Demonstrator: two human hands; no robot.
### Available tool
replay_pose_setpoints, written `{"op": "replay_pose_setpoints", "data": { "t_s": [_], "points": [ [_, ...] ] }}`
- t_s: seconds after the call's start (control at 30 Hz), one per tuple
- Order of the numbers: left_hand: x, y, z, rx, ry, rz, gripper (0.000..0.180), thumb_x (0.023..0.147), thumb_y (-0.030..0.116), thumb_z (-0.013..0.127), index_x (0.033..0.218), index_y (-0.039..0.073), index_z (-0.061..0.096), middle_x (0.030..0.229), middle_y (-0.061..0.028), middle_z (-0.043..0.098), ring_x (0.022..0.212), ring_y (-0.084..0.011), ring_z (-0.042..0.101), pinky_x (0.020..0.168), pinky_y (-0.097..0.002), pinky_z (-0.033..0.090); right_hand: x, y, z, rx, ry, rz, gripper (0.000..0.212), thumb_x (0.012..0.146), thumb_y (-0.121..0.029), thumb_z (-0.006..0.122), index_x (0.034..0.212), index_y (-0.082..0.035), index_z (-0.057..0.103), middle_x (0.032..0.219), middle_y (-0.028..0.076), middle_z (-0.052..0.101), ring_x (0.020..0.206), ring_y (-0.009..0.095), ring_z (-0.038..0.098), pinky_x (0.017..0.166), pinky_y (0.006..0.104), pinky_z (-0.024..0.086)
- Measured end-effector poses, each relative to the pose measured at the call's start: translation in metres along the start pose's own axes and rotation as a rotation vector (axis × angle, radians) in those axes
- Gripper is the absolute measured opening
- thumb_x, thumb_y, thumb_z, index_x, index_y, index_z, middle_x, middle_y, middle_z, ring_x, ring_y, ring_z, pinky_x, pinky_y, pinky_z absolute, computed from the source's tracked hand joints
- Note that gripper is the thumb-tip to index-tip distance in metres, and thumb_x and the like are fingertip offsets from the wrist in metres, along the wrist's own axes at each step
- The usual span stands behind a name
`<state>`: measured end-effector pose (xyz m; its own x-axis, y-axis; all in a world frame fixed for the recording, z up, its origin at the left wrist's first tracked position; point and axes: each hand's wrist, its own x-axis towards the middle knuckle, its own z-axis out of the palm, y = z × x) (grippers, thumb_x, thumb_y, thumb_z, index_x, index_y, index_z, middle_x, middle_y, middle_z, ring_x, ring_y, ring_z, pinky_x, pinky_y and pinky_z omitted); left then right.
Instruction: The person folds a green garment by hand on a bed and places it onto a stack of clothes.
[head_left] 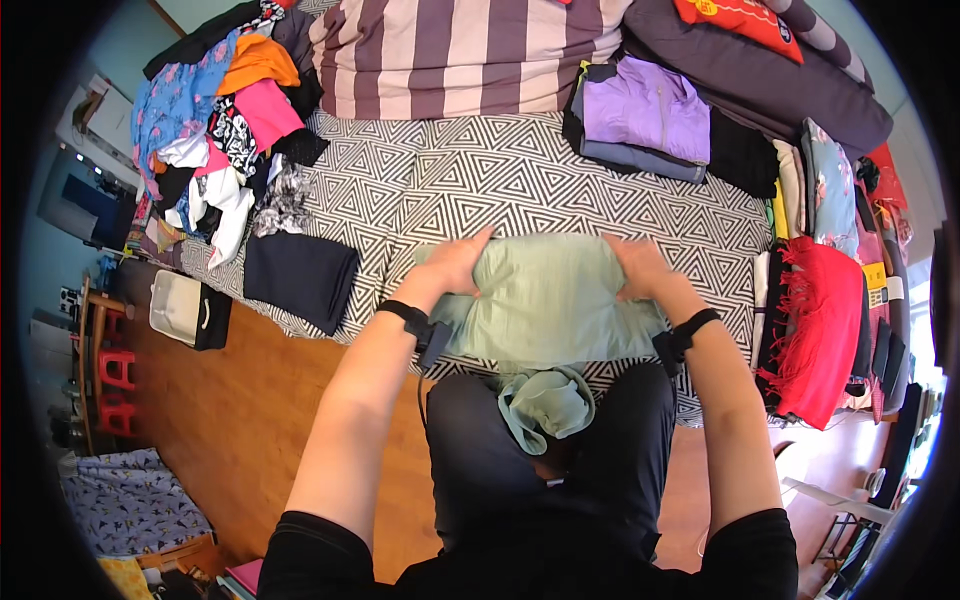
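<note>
A pale green garment (545,290) of thin cloth lies folded into a wide bundle at the bed's near edge. One rounded part of it, like a hood or collar (548,408), hangs down between my knees. My left hand (455,268) grips the bundle's left side, thumb and forefinger apart on the cloth. On the right side my right hand (640,270) holds it in the same way. Both hands' other fingers are partly hidden, and the cloth is slightly blurred. Left of the bundle lies a folded dark navy garment (300,280), apart from my left hand.
A patterned black-and-white sheet (470,170) covers the bed. Mixed clothes (225,130) are heaped at far left. A folded purple jacket (645,110) tops a stack at far right. A red fringed scarf (825,330) lies right. A striped quilt (465,50) is behind; a white bin (175,305) stands left.
</note>
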<state>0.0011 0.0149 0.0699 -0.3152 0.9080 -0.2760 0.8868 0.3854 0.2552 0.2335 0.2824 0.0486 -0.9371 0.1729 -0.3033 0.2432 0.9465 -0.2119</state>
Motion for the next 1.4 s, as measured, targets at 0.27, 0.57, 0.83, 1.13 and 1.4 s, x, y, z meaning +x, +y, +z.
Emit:
{"op": "replay_pose_setpoints", "data": {
  "t_s": [0.27,0.57,0.83,1.13,1.4],
  "points": [
    [0.023,-0.014,-0.034,-0.069,0.342,-0.094,0.023,0.076,0.012,0.065,0.096,0.018,0.072,0.096,-0.0123,0.069,0.092,-0.0361,0.066,0.079,-0.0464,0.053,0.013,0.019,-0.041,0.05,0.174,0.144,0.037,0.071,-0.014,0.076,0.103,-0.007,0.059,0.103,0.017,0.067,0.103,0.037,0.064,0.083,0.048,0.053],
    [0.003,0.003,-0.03,-0.033,0.571,-0.109,0.033,0.076,0.005,0.062,0.103,0.02,0.07,0.096,-0.0107,0.065,0.091,-0.036,0.065,0.077,-0.0472,0.052,-0.005,0.005,-0.045,-0.056,0.635,0.122,0.023,0.073,-0.004,0.066,0.093,-0.007,0.055,0.093,0.014,0.065,0.095,0.035,0.062,0.08,0.0462,0.051],
    [0.017,0.001,-0.052,-0.046,0.383,-0.153,0.032,0.075,0.007,0.064,0.105,0.017,0.07,0.1,-0.0114,0.066,0.094,-0.0352,0.065,0.08,-0.046,0.052,0.016,0.013,-0.061,-0.002,0.452,0.291,0.026,0.073,-0.004,0.065,0.098,-0.006,0.055,0.089,0.017,0.067,0.093,0.037,0.063,0.081,0.048,0.051],
    [0.055,0.007,-0.018,0.104,0.666,0.288,0.052,0.078,0.027,0.073,0.123,0.005,0.058,0.118,-0.018,0.059,0.114,-0.0355,0.054,0.104,-0.0489,0.038,0.038,0.002,-0.038,-0.086,0.649,0.129,0.021,0.081,-0.021,0.064,0.094,-0.006,0.057,0.095,0.014,0.067,0.09,0.033,0.065,0.074,0.0453,0.052],
    [0.054,0.025,0.039,0.155,0.447,0.253,0.084,0.072,0.03,0.077,0.144,0.009,0.04,0.145,-0.018,0.04,0.138,-0.0354,0.036,0.115,-0.0559,0.026,-0.089,-0.115,0.036,-0.099,0.091,-0.361,0.099,0.071,-0.063,0.074,0.148,-0.011,0.039,0.153,0.021,0.03,0.139,0.038,0.034,0.106,0.0539,0.038]
  ]
}}
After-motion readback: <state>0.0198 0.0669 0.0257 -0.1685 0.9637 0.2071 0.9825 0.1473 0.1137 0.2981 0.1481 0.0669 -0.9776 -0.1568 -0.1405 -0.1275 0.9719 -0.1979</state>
